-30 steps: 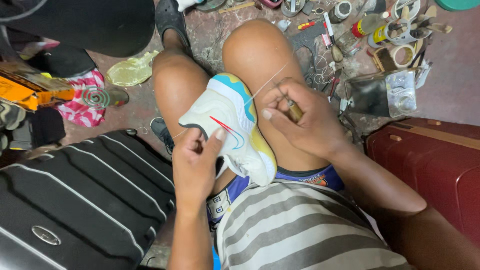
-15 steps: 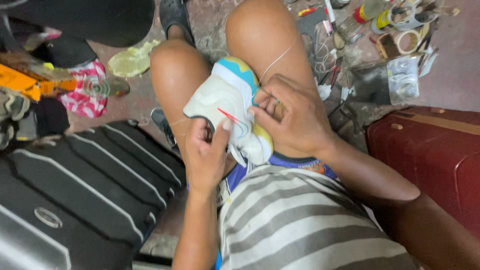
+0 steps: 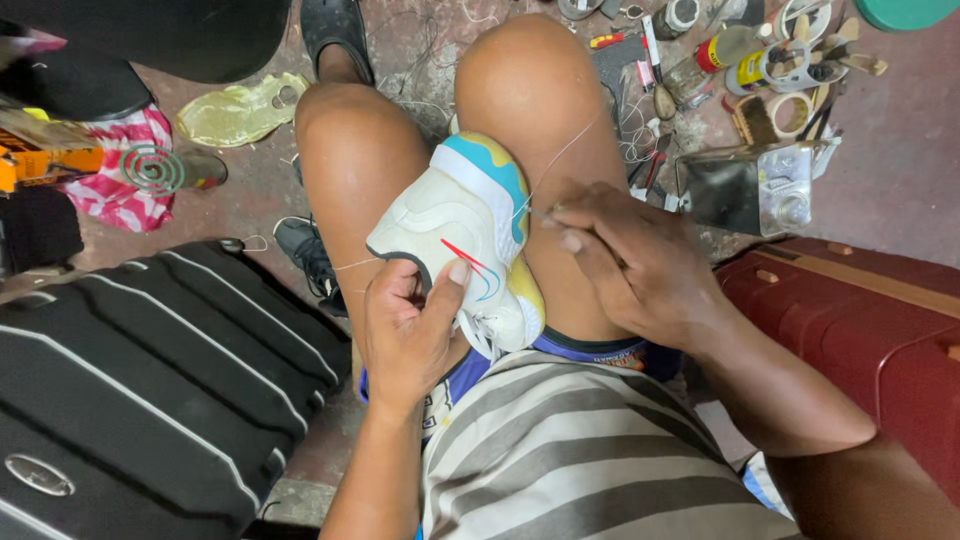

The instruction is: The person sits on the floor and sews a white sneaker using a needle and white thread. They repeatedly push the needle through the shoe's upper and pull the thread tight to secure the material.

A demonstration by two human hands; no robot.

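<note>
A white sneaker point(image 3: 455, 235) with blue and yellow trim lies wedged between the person's bare knees. The left hand point(image 3: 410, 330) grips its side, thumb pressed on the upper. The right hand point(image 3: 630, 260) is curled shut, pinching a thin needle-like tool at the shoe's edge — a pale thread point(image 3: 565, 150) runs up from there. A black suitcase point(image 3: 130, 380) lies nearby on the floor, a red one point(image 3: 860, 320) opposite.
</note>
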